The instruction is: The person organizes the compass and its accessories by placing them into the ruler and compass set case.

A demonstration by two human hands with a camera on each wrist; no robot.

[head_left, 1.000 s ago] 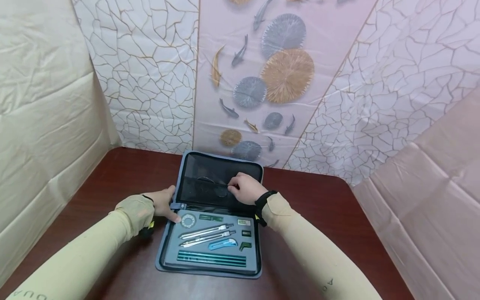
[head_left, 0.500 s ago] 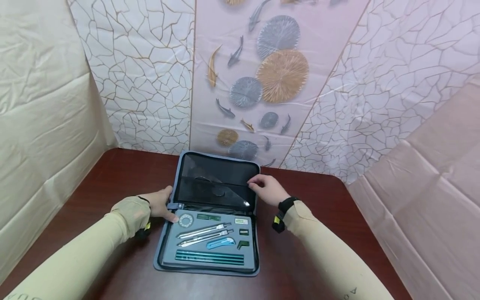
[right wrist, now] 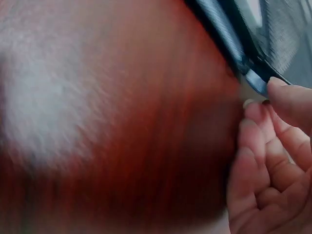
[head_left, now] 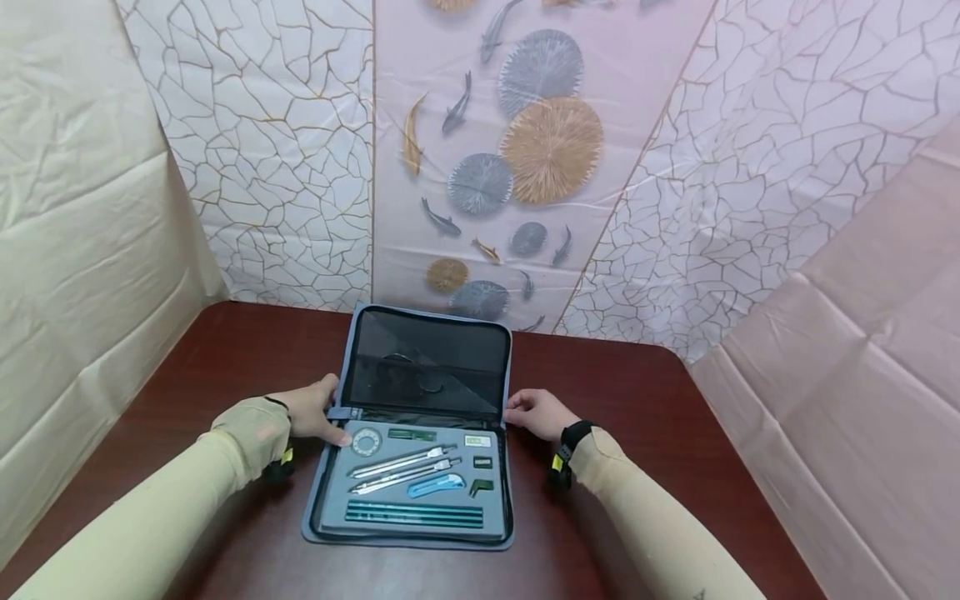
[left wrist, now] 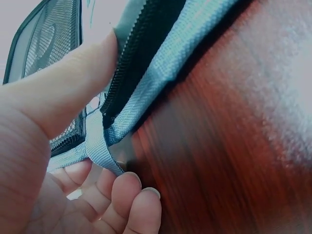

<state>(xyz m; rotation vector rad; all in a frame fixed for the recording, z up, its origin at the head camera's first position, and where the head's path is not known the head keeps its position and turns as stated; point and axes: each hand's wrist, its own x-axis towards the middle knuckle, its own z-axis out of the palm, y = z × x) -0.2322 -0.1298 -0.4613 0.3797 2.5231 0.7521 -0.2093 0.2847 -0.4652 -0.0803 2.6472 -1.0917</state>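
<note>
A blue-grey zippered case (head_left: 307, 527) lies unfolded on the table, its mesh-pocketed lid (head_left: 450, 343) tilted up at the back. Its grey tray (head_left: 337, 479) holds a ring-shaped piece (head_left: 366, 442), two silver compasses (head_left: 397, 467), a blue cutter knife (head_left: 437, 486), green pencils (head_left: 412, 514) and small items. At the left hinge my left hand (head_left: 307, 410) grips the case's edge, thumb on the tray's rim, curled fingers by a fabric tab (left wrist: 101, 148). My right hand (head_left: 542, 414) pinches the case's right edge near the hinge; the contact is blurred in the right wrist view.
The dark red wooden table (head_left: 637, 467) extends on both sides of the case. Behind it hangs a patterned cloth (head_left: 300, 183), and plain cream cloths (head_left: 82, 275) enclose the sides.
My right hand has moved from the lid's mesh pocket, off its right side, and down to the right edge by the hinge. My left hand stays at the left hinge.
</note>
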